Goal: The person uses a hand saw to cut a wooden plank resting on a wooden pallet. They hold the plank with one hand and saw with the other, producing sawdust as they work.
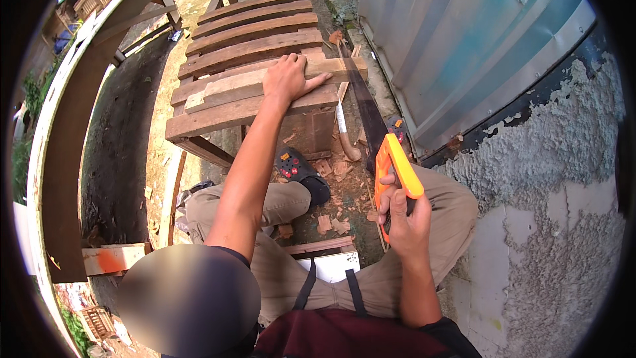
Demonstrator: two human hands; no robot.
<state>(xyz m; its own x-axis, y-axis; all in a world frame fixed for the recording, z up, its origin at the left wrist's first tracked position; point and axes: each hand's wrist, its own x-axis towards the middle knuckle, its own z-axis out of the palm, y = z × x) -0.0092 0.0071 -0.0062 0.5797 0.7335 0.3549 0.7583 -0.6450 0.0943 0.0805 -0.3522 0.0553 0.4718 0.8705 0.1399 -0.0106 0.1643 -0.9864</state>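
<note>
A handsaw [362,96] with a dark blade and an orange-yellow handle is in my right hand [405,219], fingers wrapped through the grip. Its blade rises away from me and meets a wooden board [232,88] near that board's right end, which sticks out past the bench. My left hand [287,79] bears down on the board, fingers over its far edge and thumb stretched to the right. Beneath it, the slatted wooden bench [250,44] supports the board. The saw's teeth are too small to make out.
Corrugated metal sheeting [464,46] and a rough concrete wall [530,225] stand close on the right. Wood chips [324,223] and a tool with a curved wooden handle [347,140] lie below the bench. A long wooden frame [63,159] runs along the left.
</note>
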